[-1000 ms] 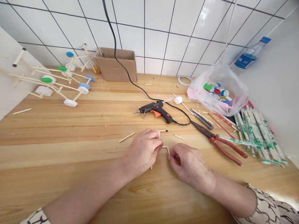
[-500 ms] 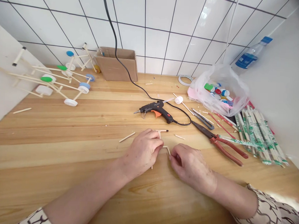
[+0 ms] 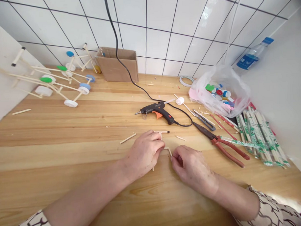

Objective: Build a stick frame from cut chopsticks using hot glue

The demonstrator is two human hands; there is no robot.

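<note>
On the wooden table (image 3: pixel 65 149) my left hand (image 3: pixel 144 154) presses closed fingers onto a small frame of thin wooden sticks (image 3: pixel 163 132), whose T-shaped end shows just beyond the knuckles. My right hand (image 3: pixel 191 167) pinches the end of a short stick (image 3: pixel 168 150) joined to that frame, close beside my left fingertips. Most of the frame is hidden under my left hand. A black and orange glue gun (image 3: pixel 157 112) lies just beyond the hands, its cord running up the tiled wall.
Red-handled pliers (image 3: pixel 222 143) and scissors (image 3: pixel 205 120) lie to the right, with wrapped chopsticks (image 3: pixel 260 135) and a plastic bag of bottle caps (image 3: pixel 219 90). Finished stick-and-cap models (image 3: pixel 57 85) stand far left by a cardboard box (image 3: pixel 117 64). Loose stick pieces (image 3: pixel 128 138) lie about.
</note>
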